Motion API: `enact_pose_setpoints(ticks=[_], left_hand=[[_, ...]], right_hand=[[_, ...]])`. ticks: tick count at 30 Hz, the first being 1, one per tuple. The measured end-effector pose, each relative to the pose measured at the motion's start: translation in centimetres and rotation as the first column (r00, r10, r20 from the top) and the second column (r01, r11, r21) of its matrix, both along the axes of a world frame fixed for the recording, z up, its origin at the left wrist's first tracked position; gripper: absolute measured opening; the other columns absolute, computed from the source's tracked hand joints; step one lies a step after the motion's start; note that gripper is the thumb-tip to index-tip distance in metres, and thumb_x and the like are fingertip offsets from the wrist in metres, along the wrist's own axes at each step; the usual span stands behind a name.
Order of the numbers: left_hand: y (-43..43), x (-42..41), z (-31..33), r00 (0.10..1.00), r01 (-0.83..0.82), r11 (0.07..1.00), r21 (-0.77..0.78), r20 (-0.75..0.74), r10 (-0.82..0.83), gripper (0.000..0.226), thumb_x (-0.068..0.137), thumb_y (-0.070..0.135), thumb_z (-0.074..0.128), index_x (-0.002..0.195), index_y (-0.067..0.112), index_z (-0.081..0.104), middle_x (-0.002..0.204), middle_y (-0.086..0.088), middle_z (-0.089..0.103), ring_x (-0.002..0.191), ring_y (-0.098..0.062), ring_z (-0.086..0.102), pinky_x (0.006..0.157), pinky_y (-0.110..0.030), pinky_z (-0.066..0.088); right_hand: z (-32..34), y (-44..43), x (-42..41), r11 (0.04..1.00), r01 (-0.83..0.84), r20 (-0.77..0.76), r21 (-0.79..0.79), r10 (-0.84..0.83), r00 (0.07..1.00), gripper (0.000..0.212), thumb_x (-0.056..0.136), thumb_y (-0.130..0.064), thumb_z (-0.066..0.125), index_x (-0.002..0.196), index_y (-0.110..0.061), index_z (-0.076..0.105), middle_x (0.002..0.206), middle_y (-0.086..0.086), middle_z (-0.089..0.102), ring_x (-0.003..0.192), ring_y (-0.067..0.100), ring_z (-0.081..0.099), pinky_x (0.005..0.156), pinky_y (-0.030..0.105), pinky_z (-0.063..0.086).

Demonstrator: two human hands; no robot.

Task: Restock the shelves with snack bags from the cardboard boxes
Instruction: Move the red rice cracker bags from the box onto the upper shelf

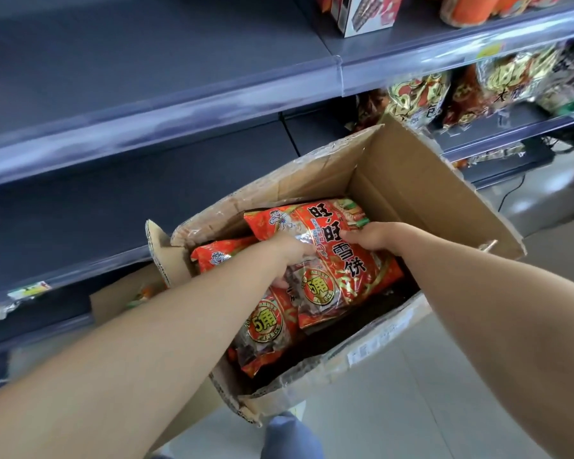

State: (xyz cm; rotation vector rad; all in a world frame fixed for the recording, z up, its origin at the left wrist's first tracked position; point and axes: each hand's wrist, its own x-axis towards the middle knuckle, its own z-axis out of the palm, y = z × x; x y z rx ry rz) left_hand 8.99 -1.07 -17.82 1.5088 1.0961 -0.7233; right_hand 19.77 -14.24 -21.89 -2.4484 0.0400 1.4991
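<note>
An open cardboard box (408, 180) stands on the floor in front of dark shelves. Inside lie several red snack bags. The top red snack bag (342, 260) lies tilted above the others. My left hand (290, 251) grips its left edge, and my right hand (370, 236) grips its right edge near the top. Under it lies a second red bag (265, 329), with a third red bag (217, 255) at the box's left side. The bare grey shelf (130, 193) sits just behind the box.
A second cardboard box (123, 299) stands to the left, under the lowest shelf. The shelves at right hold snack bags (418, 97) and a white and red carton (365, 11). A black cable (511, 193) runs over the grey tiled floor. My shoe (289, 435) is below the box.
</note>
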Motion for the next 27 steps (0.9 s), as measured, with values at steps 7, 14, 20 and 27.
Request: enact_pose_setpoints(ticks=[7, 14, 20, 27], left_hand=[[-0.2, 0.4, -1.3, 0.998, -0.047, 0.999, 0.006, 0.046, 0.047, 0.066, 0.086, 0.013, 0.068, 0.142, 0.007, 0.033, 0.137, -0.017, 0.045, 0.124, -0.036, 0.048, 0.101, -0.052, 0.044], [0.5, 0.1, 0.9, 0.996, 0.028, 0.996, 0.083, 0.086, -0.035, 0.037, 0.092, -0.001, 0.055, 0.127, 0.002, 0.043, 0.099, -0.015, 0.055, 0.091, -0.027, 0.055, 0.085, -0.042, 0.053], [1.8, -1.5, 7.6, 0.981, 0.176, 0.982, 0.07, 0.07, -0.181, 0.014, 0.092, 0.006, 0.059, 0.081, 0.005, 0.05, 0.088, -0.011, 0.055, 0.08, -0.023, 0.059, 0.057, -0.032, 0.054], [4.2, -3.7, 15.9, 0.956, 0.179, 0.956, 0.234, 0.189, -0.225, 0.012, 0.09, -0.002, 0.056, 0.08, 0.003, 0.052, 0.074, -0.011, 0.055, 0.06, -0.022, 0.057, 0.054, -0.032, 0.054]], right_hand=[[-2.1, -0.3, 0.9, 0.968, 0.23, -0.092, 0.102, -0.221, 0.971, 0.073, 0.083, -0.054, 0.062, 0.139, -0.011, 0.043, 0.129, 0.012, 0.059, 0.116, 0.031, 0.058, 0.104, 0.043, 0.042], [2.0, 0.6, 0.6, 0.985, 0.145, 0.018, 0.093, -0.147, 0.989, 0.062, 0.089, -0.037, 0.063, 0.136, -0.003, 0.044, 0.128, 0.015, 0.059, 0.114, 0.031, 0.059, 0.101, 0.04, 0.044], [8.9, 1.1, -0.6, 0.999, -0.05, 0.053, -0.018, 0.051, 0.997, 0.051, 0.091, -0.048, 0.055, 0.118, -0.004, 0.055, 0.119, 0.015, 0.065, 0.111, 0.031, 0.062, 0.103, 0.041, 0.044], [17.9, 3.5, -3.0, 0.967, -0.231, 0.176, -0.102, 0.246, 0.953, 0.043, 0.094, -0.048, 0.048, 0.077, -0.009, 0.054, 0.074, 0.008, 0.063, 0.067, 0.024, 0.061, 0.076, 0.034, 0.05]])
